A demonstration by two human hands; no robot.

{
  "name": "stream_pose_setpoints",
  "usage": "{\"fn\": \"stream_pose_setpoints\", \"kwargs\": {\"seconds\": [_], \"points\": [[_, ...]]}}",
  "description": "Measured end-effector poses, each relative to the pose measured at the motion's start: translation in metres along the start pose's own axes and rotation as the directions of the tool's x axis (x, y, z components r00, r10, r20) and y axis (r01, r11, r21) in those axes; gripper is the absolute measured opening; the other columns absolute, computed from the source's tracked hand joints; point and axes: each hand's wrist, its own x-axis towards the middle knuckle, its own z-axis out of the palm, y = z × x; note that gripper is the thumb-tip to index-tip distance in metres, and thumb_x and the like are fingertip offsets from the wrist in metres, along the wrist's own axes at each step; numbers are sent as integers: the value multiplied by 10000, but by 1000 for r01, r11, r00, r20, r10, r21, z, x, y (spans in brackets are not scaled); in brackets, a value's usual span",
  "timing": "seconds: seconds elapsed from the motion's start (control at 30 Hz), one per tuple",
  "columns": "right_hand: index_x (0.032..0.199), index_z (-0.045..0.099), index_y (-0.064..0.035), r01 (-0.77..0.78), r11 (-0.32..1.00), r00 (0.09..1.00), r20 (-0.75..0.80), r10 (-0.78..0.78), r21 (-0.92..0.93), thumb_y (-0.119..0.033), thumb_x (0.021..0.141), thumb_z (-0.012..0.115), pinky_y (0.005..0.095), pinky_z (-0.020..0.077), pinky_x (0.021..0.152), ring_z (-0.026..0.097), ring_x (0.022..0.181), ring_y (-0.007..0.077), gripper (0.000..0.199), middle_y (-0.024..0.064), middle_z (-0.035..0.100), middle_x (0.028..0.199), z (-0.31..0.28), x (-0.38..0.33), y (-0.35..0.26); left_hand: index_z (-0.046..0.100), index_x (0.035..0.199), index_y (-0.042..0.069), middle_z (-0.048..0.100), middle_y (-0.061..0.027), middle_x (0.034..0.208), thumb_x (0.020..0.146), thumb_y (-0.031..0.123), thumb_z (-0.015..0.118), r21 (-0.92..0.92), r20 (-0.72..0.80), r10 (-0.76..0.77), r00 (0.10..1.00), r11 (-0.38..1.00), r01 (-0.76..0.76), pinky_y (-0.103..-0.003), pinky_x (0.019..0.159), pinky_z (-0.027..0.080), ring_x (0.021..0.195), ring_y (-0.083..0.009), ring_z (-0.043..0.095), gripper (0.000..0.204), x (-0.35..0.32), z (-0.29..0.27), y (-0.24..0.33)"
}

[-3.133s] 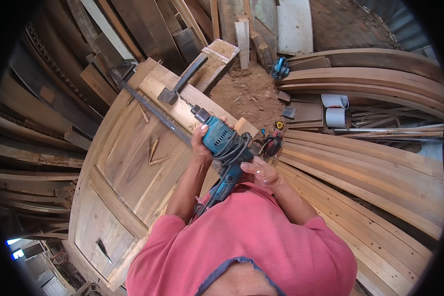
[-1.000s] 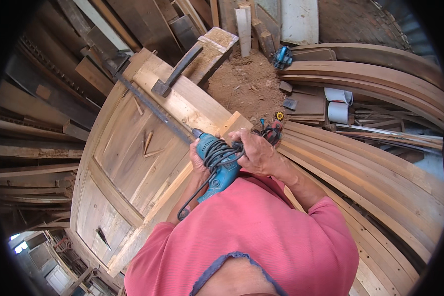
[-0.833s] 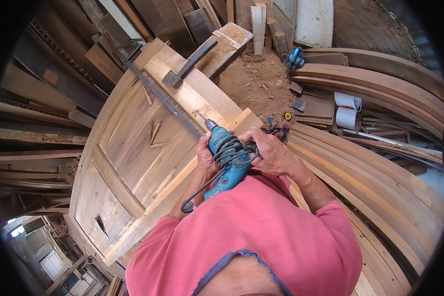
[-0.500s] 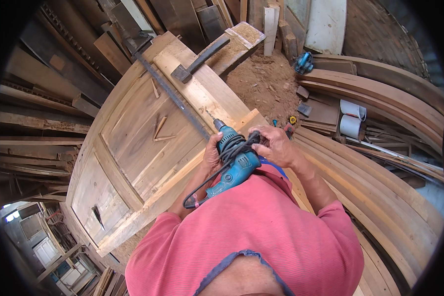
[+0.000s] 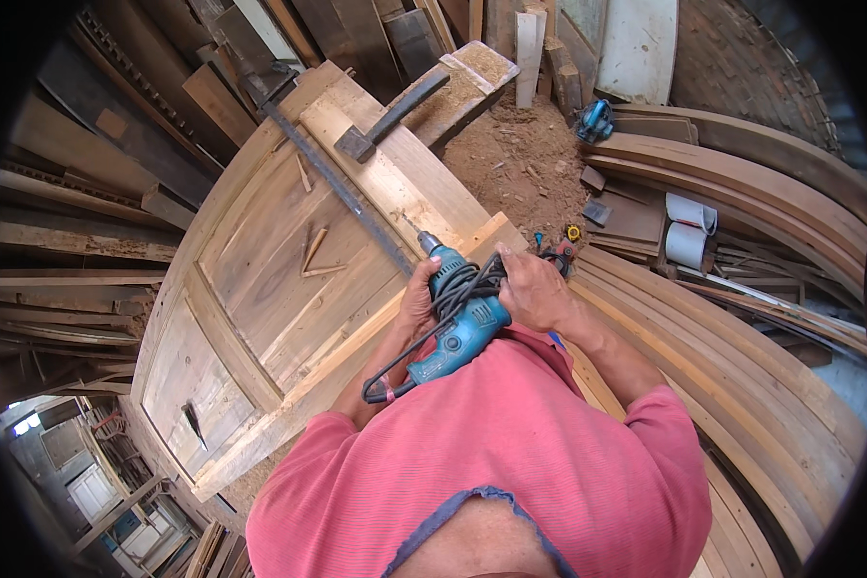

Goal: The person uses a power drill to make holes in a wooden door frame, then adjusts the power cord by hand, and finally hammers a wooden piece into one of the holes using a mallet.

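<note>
A teal power drill [image 5: 474, 332] lies against my front, its thin bit pointing forward and to the left. My left hand [image 5: 417, 301] is wrapped round the drill near its chuck. The drill's black cord [image 5: 459, 289] is wound in several loops about the body, and one loop hangs below on the left. My right hand [image 5: 538, 292] is closed, pinching part of the cord at the drill's right side. Ahead of my hands lies a panelled wooden door [image 5: 289, 226], with a long metal bar clamp [image 5: 347, 193] across it.
A hammer [image 5: 358, 144] rests on the door's far boards. Wood slivers [image 5: 310, 252] and a dark pointed tool [image 5: 194, 424] lie on the panels. Long planks [image 5: 722, 337] are stacked on the right, near a blue power tool [image 5: 594, 121] and a yellow tape measure [image 5: 573, 232]. Sawdust covers the ground between.
My right hand has shifted slightly, drawing the cord upward and closer round the drill. The left hand stays on the drill, which has barely moved.
</note>
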Motion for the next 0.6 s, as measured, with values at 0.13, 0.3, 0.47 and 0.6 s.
{"fn": "stream_pose_setpoints", "kwargs": {"seconds": [0.13, 0.3, 0.47, 0.6], "points": [[1272, 569, 111, 119, 992, 985, -128, -112, 43, -64, 764, 606, 504, 526, 924, 658, 1002, 447, 538, 306, 668, 1086, 0, 8, -1, 631, 1166, -78, 741, -208, 1045, 935, 371, 627, -24, 4, 13, 1000, 1000, -13, -393, 869, 619, 889, -290, 746, 505, 1, 1, 2], [1230, 576, 97, 249, 968, 951, -195, -239, 27, -120, 803, 616, 523, 535, 837, 655, 907, 455, 481, 299, 652, 958, 0, 12, 8, 651, 1140, -75, 743, -214, 1034, 924, 355, 620, 4, -4, 46, 999, 999, -46, -412, 876, 619, 884, -299, 746, 482, -3, 6, 4], [1248, 554, 67, 296, 947, 934, -247, -258, 129, -149, 848, 633, 506, 536, 844, 656, 925, 441, 462, 265, 653, 968, 0, 7, 7, 663, 1140, -55, 747, -209, 1043, 949, 436, 550, -65, 16, 28, 999, 998, -27, -437, 907, 603, 917, -297, 742, 539, -15, 10, -9], [1292, 523, 35, -41, 896, 984, 173, -40, 441, -124, 867, 621, 475, 536, 861, 670, 941, 407, 464, 239, 661, 991, -34, 1, -14, 663, 1140, -38, 746, -201, 1052, 950, 440, 552, -77, 85, -85, 993, 993, 91, -428, 886, 604, 921, -300, 739, 526, -25, 8, -6]]}}
